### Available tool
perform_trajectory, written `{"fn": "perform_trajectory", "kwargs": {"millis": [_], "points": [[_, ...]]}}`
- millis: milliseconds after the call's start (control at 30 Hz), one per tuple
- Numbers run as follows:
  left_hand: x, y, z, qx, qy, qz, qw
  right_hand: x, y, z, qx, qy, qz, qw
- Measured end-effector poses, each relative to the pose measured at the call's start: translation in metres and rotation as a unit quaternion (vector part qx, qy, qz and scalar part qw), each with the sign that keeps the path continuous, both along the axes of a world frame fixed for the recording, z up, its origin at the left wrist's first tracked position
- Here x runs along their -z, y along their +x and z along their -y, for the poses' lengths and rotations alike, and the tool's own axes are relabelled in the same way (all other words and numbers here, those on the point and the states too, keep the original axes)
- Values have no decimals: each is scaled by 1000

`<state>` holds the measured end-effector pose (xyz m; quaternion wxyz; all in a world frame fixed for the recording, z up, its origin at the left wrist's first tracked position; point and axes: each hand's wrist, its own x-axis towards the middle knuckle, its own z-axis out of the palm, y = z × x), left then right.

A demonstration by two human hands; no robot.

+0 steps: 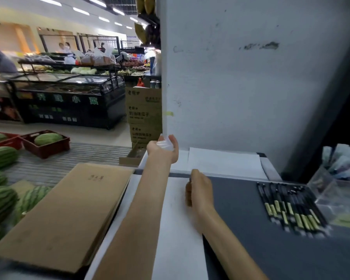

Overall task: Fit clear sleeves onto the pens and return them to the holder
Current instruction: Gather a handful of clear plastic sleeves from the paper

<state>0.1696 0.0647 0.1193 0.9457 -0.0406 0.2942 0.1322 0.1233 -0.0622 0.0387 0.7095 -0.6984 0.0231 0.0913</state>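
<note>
Pens (289,207) lie side by side in a row on the dark counter (247,235), well to the right of both hands; motion blur smears their tips and yellow-banded ends, so they cannot be counted. Just beyond them, at the right edge, stands a clear holder (329,178). More pens seem to be inside it, but they show only as a dim blur and part of the holder is cut off.

The left hand (166,147) reaches forward, palm up, past the far edge of the counter, its fingers curled round a crumpled bunch of clear sleeves (164,142). How many sleeves it has cannot be told.

The right hand (200,190) sits nearer, over the edge of a white sheet (178,229), with its back to the camera. Its fingers are folded under and hidden; a dark sliver shows at the thumb side, too small to tell whether it is a pen.

Cardboard (69,209) lies to the left, watermelons (0,201) beyond it.
</note>
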Motion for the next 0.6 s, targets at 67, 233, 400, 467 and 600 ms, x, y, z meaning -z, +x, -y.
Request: {"fn": "perform_trajectory", "kwargs": {"millis": [67,233,400,467,600], "points": [[-9,-4,-2,-1,-14,2,1000,8,-9,-7,-9,-55,68,996],[-29,-19,-15,-16,2,8,1000,17,-11,-23,-43,-218,179,958],[-28,-53,-28,-12,51,-8,999,18,-3,-31,-59,-268,219,936],[-16,-68,-34,-2,66,-40,997,14,3,-32,-62,-254,227,938],[13,-87,-37,59,144,-89,984,8,9,-36,19,-148,181,972]]}}
